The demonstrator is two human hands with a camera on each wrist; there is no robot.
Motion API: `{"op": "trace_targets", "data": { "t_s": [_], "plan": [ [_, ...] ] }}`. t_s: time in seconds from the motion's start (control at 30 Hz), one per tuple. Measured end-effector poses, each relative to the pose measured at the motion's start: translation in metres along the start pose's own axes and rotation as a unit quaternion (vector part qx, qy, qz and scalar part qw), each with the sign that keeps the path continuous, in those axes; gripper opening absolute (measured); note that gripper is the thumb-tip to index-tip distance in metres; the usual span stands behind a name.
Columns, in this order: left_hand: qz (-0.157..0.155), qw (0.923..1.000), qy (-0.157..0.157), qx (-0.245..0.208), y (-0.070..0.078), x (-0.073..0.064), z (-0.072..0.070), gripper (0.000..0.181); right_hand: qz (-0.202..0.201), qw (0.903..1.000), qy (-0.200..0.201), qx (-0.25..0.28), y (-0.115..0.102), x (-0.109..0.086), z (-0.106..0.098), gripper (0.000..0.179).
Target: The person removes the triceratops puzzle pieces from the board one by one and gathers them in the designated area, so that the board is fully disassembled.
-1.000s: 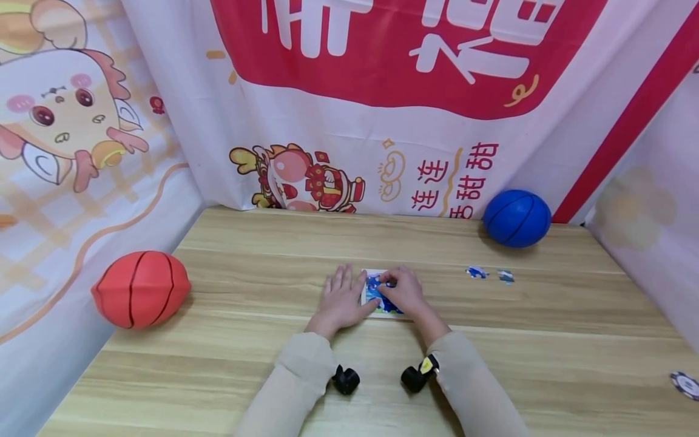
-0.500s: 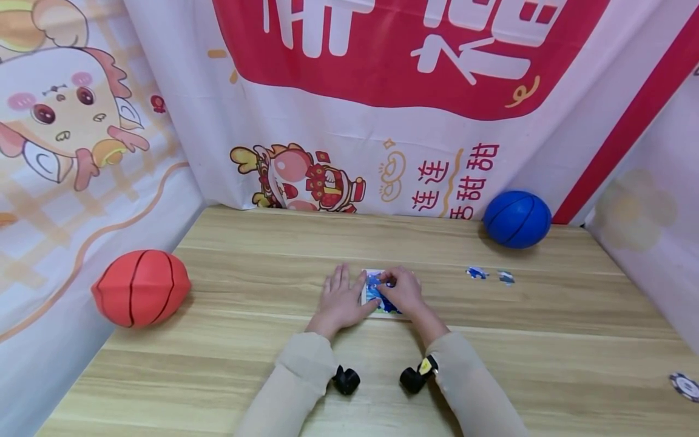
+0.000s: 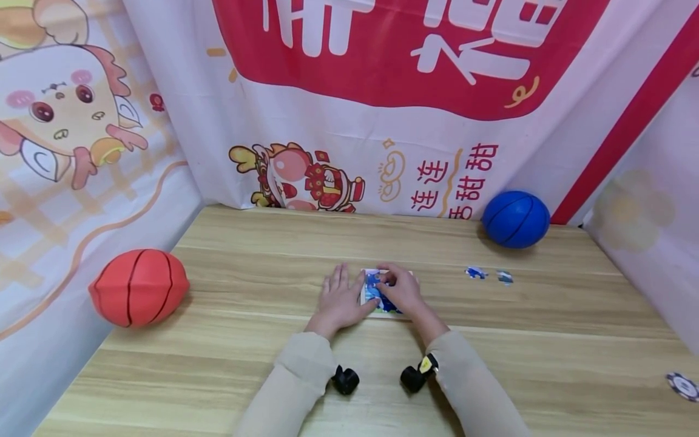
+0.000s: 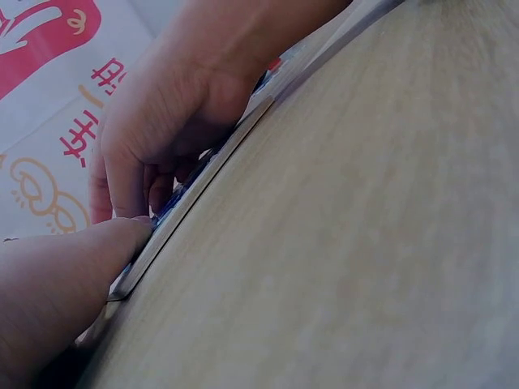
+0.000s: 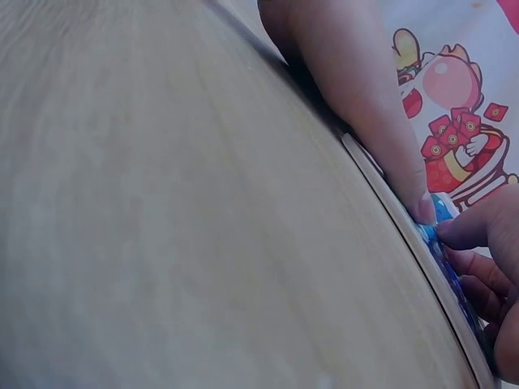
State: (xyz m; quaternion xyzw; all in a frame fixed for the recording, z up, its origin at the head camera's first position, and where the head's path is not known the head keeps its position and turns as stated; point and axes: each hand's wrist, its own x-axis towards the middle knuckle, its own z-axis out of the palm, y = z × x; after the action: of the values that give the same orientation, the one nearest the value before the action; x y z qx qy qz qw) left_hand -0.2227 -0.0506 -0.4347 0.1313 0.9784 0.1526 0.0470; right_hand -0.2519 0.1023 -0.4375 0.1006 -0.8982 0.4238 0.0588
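A small puzzle board (image 3: 372, 290) with a blue picture lies flat at the table's middle. My left hand (image 3: 340, 297) rests flat beside it with straight fingers. Its thumb (image 4: 73, 275) touches the board's left edge (image 4: 203, 186). My right hand (image 3: 401, 290) is on top of the board with curled fingers. Their tips (image 5: 474, 228) pinch a blue puzzle piece (image 5: 442, 212) down on the picture. Most of the board is hidden under this hand. Two loose blue-and-white pieces (image 3: 476, 272) (image 3: 505, 277) lie on the table to the right, apart from both hands.
An orange ball (image 3: 139, 287) sits at the table's left edge and a blue ball (image 3: 516, 219) at the back right against printed banners. A poker chip (image 3: 682, 386) lies near the right front. The wooden table (image 3: 273, 255) is bare elsewhere.
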Motion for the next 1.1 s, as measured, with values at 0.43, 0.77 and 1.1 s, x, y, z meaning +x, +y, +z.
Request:
{"op": "trace_targets", "data": {
  "t_s": [0.43,0.77,1.1],
  "plan": [
    [0.009,0.9999,0.003,0.007,-0.0036,0.0009,0.0024,0.06,-0.001,1.0,-0.004,-0.009,0.0002,0.0007,0.0013,0.029],
    [-0.001,1.0,0.002,0.002,-0.0026,0.0017,0.0028,0.059,-0.017,0.9997,0.017,0.001,0.0028,0.0008,0.0037,0.03],
    [-0.002,1.0,0.006,-0.005,-0.0032,0.003,0.0031,0.059,-0.019,0.9996,0.02,-0.009,0.0023,0.0002,0.004,0.026]
  ]
}}
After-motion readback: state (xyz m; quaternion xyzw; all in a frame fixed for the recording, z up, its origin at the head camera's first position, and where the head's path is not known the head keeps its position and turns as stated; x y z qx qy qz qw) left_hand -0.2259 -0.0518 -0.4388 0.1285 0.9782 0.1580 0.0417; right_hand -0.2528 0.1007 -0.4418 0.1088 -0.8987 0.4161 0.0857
